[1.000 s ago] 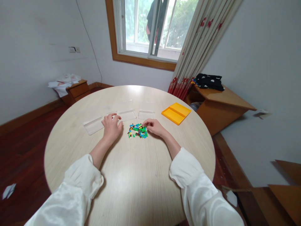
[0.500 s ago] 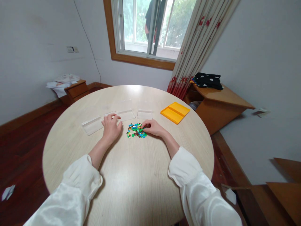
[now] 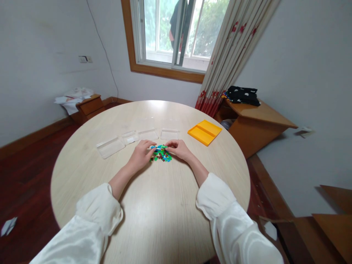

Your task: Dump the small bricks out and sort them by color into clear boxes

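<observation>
A pile of small toy bricks (image 3: 164, 157) in green, blue, brown, yellow and white lies mid-table. My left hand (image 3: 141, 154) reaches to its left side, thumb and fingers bent together at the bricks. What those fingertips hold, if anything, is too small to make out. At the upper right of the pile, my right hand (image 3: 178, 149) pinches what looks like a green brick between thumb and fingers. Both hands' fingertips are close to each other over the pile.
Behind the pile, several clear plastic boxes (image 3: 110, 147) stand in a curved row on the round table (image 3: 154, 205). A yellow two-compartment tray (image 3: 205, 132) lies to the right. Past the table's right edge is a wooden cabinet (image 3: 264, 121) with black cloth on it.
My left hand has moved right, from beside the clear boxes to the brick pile, and its fingers have come together. My right hand has stayed nearly in place, with its fingertips slightly higher.
</observation>
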Demonstrator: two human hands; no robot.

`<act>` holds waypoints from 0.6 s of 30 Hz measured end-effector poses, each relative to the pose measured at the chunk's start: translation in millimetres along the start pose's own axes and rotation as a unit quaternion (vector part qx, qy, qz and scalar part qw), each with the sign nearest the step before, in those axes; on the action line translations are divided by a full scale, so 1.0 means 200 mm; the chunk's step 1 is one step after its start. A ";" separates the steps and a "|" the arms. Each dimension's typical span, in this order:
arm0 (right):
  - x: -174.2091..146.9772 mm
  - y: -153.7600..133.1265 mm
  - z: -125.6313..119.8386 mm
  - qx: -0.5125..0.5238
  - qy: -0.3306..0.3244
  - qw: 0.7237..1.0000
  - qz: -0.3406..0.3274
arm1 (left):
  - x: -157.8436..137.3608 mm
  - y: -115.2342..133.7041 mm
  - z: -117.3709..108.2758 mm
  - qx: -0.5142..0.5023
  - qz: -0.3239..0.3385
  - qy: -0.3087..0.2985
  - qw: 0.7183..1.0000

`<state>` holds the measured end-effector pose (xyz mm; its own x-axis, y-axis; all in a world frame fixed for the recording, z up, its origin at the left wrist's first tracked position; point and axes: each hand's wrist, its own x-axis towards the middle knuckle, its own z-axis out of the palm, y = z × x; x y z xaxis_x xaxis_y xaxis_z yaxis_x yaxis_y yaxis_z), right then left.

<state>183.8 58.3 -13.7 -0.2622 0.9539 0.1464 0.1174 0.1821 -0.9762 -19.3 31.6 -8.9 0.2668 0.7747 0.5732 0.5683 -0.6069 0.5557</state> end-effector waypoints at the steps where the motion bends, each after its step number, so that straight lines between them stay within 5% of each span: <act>1: 0.00 0.01 0.00 0.009 -0.002 1.000 -0.004 | 0.00 0.01 0.01 -0.005 0.001 -0.010 1.000; 11: 0.00 -0.01 0.04 0.030 0.029 0.999 -0.032 | -0.01 0.01 0.04 -0.078 -0.095 -0.014 0.992; 18: -0.02 -0.03 0.13 0.021 0.032 0.997 -0.072 | 0.02 0.02 0.07 -0.288 -0.230 0.017 0.929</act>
<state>158.7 46.6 -12.9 -0.2117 0.9324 0.2931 0.0431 0.3085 -0.9502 -5.2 34.0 -12.8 0.0693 0.9755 0.2088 0.1018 -0.2152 0.9713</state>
